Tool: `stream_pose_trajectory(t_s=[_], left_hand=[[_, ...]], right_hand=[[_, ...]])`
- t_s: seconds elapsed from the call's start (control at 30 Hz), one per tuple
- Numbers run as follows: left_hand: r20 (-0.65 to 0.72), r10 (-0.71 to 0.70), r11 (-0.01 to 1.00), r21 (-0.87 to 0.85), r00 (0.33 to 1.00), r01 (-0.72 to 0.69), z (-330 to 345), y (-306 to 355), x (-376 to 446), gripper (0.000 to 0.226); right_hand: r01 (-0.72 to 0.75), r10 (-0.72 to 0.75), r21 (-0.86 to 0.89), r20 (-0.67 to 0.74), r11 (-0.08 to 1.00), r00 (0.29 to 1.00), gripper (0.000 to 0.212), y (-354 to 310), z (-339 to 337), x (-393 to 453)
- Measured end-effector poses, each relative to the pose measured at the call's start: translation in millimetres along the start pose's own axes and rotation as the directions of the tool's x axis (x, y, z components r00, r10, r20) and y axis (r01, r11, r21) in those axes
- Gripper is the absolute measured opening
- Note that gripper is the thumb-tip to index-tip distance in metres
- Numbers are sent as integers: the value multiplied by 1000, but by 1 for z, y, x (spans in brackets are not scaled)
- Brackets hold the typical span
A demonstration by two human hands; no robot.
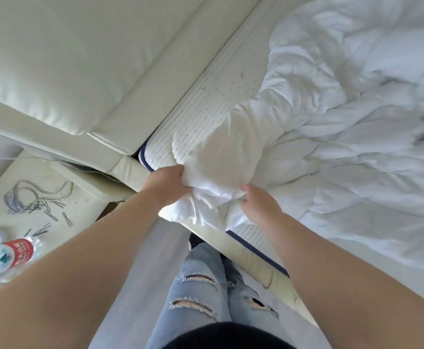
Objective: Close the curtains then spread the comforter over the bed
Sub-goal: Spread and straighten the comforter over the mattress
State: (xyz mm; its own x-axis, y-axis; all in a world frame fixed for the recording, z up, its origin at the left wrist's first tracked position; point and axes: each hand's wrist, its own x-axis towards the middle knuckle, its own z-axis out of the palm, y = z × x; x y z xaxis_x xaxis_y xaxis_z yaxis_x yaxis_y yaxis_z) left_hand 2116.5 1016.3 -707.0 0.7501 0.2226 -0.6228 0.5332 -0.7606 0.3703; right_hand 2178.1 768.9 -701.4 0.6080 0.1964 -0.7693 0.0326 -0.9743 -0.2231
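Note:
A white comforter (344, 137) lies crumpled across the bed, bunched toward the right. One corner of it is pulled up over the head corner of the mattress (205, 102), whose white dotted top and dark blue piping show. My left hand (164, 183) grips that corner from the left, fingers curled into the fabric. My right hand (258, 201) pinches the same bunched corner from the right. No curtains are in view.
The cream padded headboard (67, 59) stands at the upper left. A cream nightstand (85, 197) to the left carries a cord, several hairpins and a water bottle (17, 253) with a red label. My legs in ripped jeans stand beside the bed frame (246, 258).

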Motion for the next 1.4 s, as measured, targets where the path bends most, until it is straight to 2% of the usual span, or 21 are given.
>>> stream_pose_trajectory(t_s=[0.1, 0.17, 0.27, 0.37, 0.43, 0.5, 0.53, 0.6, 0.67, 0.73, 0.8, 0.87, 0.93, 0.97, 1.03, 1.1, 1.13, 1.23, 1.33, 1.37, 1.4], left_hand=[[-42, 87, 993, 81, 995, -84, -40, 26, -36, 21], [-38, 128, 974, 192, 991, -118, -59, 40, -53, 23], [-31, 144, 957, 258, 989, -131, -77, 52, -84, 34], [-128, 138, 954, 283, 982, -97, -89, 50, -103, 44], [-169, 82, 956, 293, 982, -29, -92, 35, -106, 61], [-196, -31, 961, 264, 980, 83, -88, 11, -103, 76], [-183, -86, 955, 266, 979, 133, -84, -2, -98, 76], [-115, -143, 925, 338, 983, 174, -75, -26, -82, 60], [-72, -114, 907, 401, 991, 133, -63, -45, -65, 52], [-42, -40, 902, 429, 998, 54, -53, -66, -40, 52], [-29, 18, 919, 393, 999, -5, -46, -81, -24, 43], [-7, -32, 957, 290, 999, 32, -44, -99, -11, 31], [20, -97, 969, 229, 995, 90, -39, -112, -6, 35], [35, -139, 972, 194, 990, 130, -36, -123, 2, 40], [65, -211, 972, 119, 975, 202, -31, -140, 16, 52], [127, -248, 969, 43, 960, 245, -26, -151, 29, 65], [145, -241, 970, 27, 960, 240, -23, -155, 39, 70], [104, -181, 983, 19, 978, 180, -13, -153, 69, 74], [11, -236, 968, -87, 972, 236, -4, -148, 112, 54], [-21, -278, 956, -97, 960, 275, -4, -145, 125, 48], [-41, -329, 940, -112, 943, 323, 1, -144, 139, 45]], right_hand=[[154, -159, -41, -255, 987, 954, 56, -24, -42, -15], [249, -285, -150, -324, 957, 902, 67, -44, -68, -19], [367, -461, -346, -245, 863, 853, 89, -71, -99, -23], [501, -633, -556, -59, 663, 772, 91, -94, -113, -15], [501, -636, -621, 5, 603, 772, 85, -103, -109, -6], [421, -586, -665, -31, 617, 810, 78, -109, -97, 5], [392, -556, -660, -47, 641, 830, 69, -114, -92, 9], [373, -501, -683, 12, 628, 865, 44, -128, -80, 23], [368, -429, -767, 134, 526, 893, 34, -133, -70, 38], [399, -395, -838, 246, 372, 885, 40, -136, -59, 62], [437, -370, -858, 326, 271, 870, 61, -138, -51, 84], [446, -224, -837, 391, 317, 893, 79, -150, -47, 106], [386, -75, -830, 390, 404, 918, 87, -159, -49, 118], [342, -39, -831, 363, 438, 931, 80, -168, -51, 128], [262, -50, -839, 272, 477, 961, 49, -177, -55, 151], [183, -141, -831, 127, 525, 982, 18, -181, -59, 172], [147, -199, -805, 37, 574, 979, 17, -183, -62, 186], [123, -381, -672, -252, 730, 889, 26, -197, -83, 216], [156, -399, -437, -543, 886, 739, 31, -211, -105, 250], [201, -377, -339, -609, 919, 698, 35, -213, -107, 262], [269, -372, -257, -623, 928, 688, 41, -213, -104, 275]])
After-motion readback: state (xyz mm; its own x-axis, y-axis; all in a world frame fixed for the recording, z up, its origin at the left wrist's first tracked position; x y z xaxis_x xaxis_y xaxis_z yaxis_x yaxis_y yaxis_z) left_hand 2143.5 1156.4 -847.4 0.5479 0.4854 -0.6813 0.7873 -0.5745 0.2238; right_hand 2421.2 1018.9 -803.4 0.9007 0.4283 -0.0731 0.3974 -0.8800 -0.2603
